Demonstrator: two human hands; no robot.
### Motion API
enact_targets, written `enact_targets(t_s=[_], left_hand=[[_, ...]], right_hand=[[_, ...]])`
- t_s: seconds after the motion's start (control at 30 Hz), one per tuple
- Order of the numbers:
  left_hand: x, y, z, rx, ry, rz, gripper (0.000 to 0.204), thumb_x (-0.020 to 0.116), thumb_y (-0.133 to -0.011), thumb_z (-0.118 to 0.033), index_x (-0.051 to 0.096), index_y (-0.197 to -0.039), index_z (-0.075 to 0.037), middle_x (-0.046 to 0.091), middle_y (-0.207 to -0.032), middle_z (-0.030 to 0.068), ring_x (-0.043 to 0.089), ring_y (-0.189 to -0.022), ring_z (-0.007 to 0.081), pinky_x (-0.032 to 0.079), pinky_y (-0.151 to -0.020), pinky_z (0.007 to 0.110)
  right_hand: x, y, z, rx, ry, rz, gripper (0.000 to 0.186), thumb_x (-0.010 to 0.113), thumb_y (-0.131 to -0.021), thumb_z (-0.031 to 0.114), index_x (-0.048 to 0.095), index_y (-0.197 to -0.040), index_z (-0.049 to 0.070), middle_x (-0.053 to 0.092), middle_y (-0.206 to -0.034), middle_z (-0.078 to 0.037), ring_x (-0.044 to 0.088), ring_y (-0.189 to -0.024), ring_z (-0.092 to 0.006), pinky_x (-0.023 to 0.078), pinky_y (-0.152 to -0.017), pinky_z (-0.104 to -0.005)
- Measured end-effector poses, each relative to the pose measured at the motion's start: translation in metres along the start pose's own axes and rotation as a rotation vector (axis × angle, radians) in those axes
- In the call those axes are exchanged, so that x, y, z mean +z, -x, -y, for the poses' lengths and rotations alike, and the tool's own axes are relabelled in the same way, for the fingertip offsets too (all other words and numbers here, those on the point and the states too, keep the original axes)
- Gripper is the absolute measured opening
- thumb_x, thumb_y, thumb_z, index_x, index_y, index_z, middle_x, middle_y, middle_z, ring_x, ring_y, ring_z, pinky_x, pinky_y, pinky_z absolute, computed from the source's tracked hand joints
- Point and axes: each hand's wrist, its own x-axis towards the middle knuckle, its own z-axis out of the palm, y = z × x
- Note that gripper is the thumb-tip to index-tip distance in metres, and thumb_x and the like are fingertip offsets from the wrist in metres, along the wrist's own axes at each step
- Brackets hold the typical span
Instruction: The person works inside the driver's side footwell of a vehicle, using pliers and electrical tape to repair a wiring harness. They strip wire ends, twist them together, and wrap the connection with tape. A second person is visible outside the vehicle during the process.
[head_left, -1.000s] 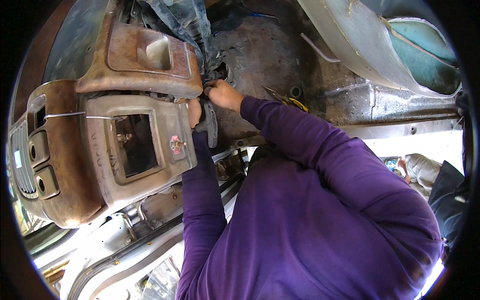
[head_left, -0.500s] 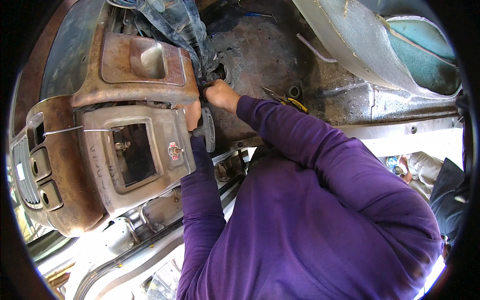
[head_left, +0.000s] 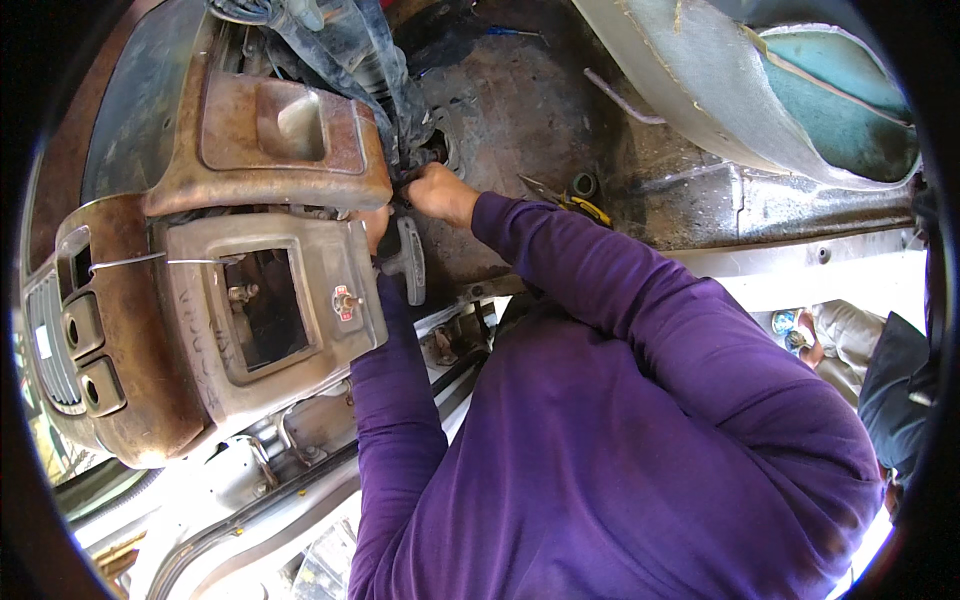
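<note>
My right hand [head_left: 442, 194] is closed low in the footwell, its knuckles up. Its fingertips meet dark parts beside the dashboard's edge, and what they grip is hidden. Only the back and wrist of my left hand [head_left: 375, 226] show; its fingers are out of sight behind the brown, worn dashboard [head_left: 290, 185]. Between the two hands hangs a grey T-shaped pull handle [head_left: 411, 262], near my left wrist. A round opening [head_left: 447, 150] in the floor lies just beyond my right hand.
Pliers with yellow handles [head_left: 588, 210] and a dark ring [head_left: 584, 185] lie on the bare metal floor [head_left: 520, 110]. A blue screwdriver [head_left: 512, 31] rests farther off. Grey floor covering [head_left: 690, 80] is folded up at the right. Another person's hand [head_left: 813, 355] shows outside.
My left hand has slipped farther behind the dashboard, so less of it shows. My right hand stays at about the same spot. The whole view has shifted slightly.
</note>
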Motion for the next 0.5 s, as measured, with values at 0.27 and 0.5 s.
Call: enact_targets(t_s=[0.27, 0.5], left_hand=[[-0.014, 0.007, 0.03, 0.328, -0.172, 0.117, 0.023, 0.06, -0.103, -0.025, 0.069, -0.11, -0.005, 0.066, -0.081, 0.0035, 0.059, -0.07, 0.0138, 0.047, -0.067, 0.031], [-0.007, 0.012, 0.033, 0.434, -0.271, -0.024, 0.028, 0.059, -0.104, -0.028, 0.068, -0.114, -0.004, 0.067, -0.082, 0.0054, 0.061, -0.07, 0.0157, 0.048, -0.068, 0.034]], right_hand=[[0.0, -0.002, -0.007, 0.031, -0.237, 0.018, 0.04, 0.078, -0.087, 0.029, 0.073, -0.098, -0.01, 0.073, -0.088, -0.019, 0.065, -0.083, -0.0215, 0.051, -0.079, -0.0386], [0.004, 0.001, -0.008, 0.02, -0.237, 0.021, 0.031, 0.073, -0.095, 0.021, 0.074, -0.1, -0.01, 0.074, -0.093, -0.01, 0.061, -0.083, -0.0159, 0.05, -0.077, -0.0341]])
